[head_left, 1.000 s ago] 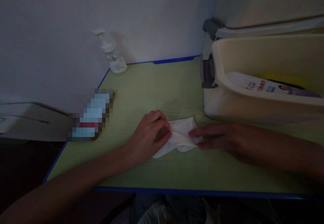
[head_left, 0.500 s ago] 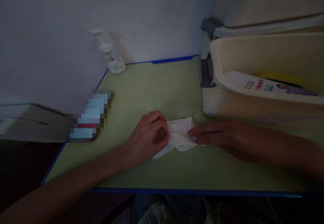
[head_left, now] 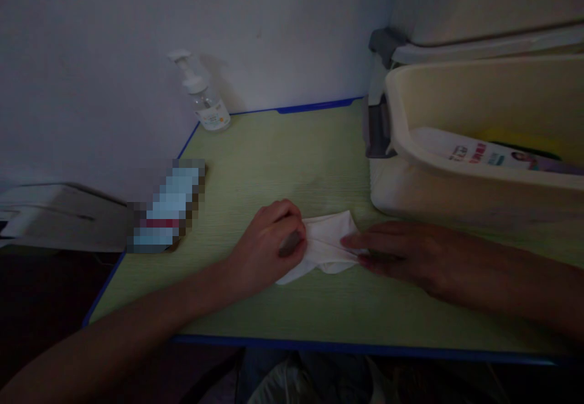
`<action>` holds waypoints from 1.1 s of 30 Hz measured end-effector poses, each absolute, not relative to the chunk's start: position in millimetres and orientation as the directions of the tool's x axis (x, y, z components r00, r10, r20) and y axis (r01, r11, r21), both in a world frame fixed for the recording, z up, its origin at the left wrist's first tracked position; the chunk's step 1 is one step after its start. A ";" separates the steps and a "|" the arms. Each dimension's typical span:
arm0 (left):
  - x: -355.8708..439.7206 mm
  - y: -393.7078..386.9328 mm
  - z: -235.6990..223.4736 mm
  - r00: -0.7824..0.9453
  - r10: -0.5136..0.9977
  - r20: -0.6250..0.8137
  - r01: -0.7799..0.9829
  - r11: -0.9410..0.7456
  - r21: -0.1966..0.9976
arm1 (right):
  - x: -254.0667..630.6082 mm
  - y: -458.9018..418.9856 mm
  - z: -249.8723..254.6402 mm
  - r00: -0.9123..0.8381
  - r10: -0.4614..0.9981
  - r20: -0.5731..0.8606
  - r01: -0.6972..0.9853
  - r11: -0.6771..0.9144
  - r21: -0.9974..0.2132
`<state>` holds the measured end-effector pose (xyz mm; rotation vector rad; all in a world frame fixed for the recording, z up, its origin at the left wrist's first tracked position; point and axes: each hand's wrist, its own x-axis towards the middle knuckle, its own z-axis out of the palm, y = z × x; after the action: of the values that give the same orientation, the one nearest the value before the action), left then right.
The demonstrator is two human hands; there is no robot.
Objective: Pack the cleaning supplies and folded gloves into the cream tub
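Note:
A small white cloth [head_left: 325, 244] lies folded on the green table [head_left: 292, 167] near its front edge. My left hand [head_left: 269, 243] is curled over the cloth's left end, fingers closed and pinching it. My right hand [head_left: 392, 252] lies flat with its fingers stretched out, the fingertips pressing on the cloth's right end. Part of the cloth is hidden under both hands.
A cream plastic bin [head_left: 479, 148] with printed packets inside stands at the right. A clear pump bottle [head_left: 203, 97] sits in the far left corner by the wall. A blurred-out rectangular object [head_left: 166, 206] lies at the left edge. The table has a blue rim.
Both hands stay on the cloth almost unmoved. My right fingertips shifted slightly along the cloth's right end.

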<state>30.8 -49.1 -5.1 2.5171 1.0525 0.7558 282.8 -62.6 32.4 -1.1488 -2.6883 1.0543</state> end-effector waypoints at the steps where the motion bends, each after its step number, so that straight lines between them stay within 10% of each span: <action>1: 30.2 -48.7 -5.3 0.589 0.723 0.362 0.558 -0.687 0.465 | 282.1 -62.7 31.7 -0.734 0.647 -0.205 0.617 0.511 -0.598; 9: 20.7 -41.5 -2.3 0.792 0.370 0.486 0.355 -0.926 0.125 | 283.1 -62.0 22.9 -0.860 0.505 0.074 0.439 0.806 -0.396; 20: 1.4 -24.1 12.6 0.913 0.392 0.114 0.314 -0.853 0.417 | 267.7 -66.5 15.4 -0.807 0.500 0.314 0.446 0.865 -0.230; 33: 2.5 -24.5 12.4 0.908 0.402 0.119 0.301 -0.823 0.482 | 246.1 -73.6 4.3 -0.498 0.815 0.296 0.782 0.570 -0.252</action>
<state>2.5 -24.5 12.4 2.6057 0.5088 0.2968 246.1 -73.6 4.3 -1.2951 -2.4246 0.1186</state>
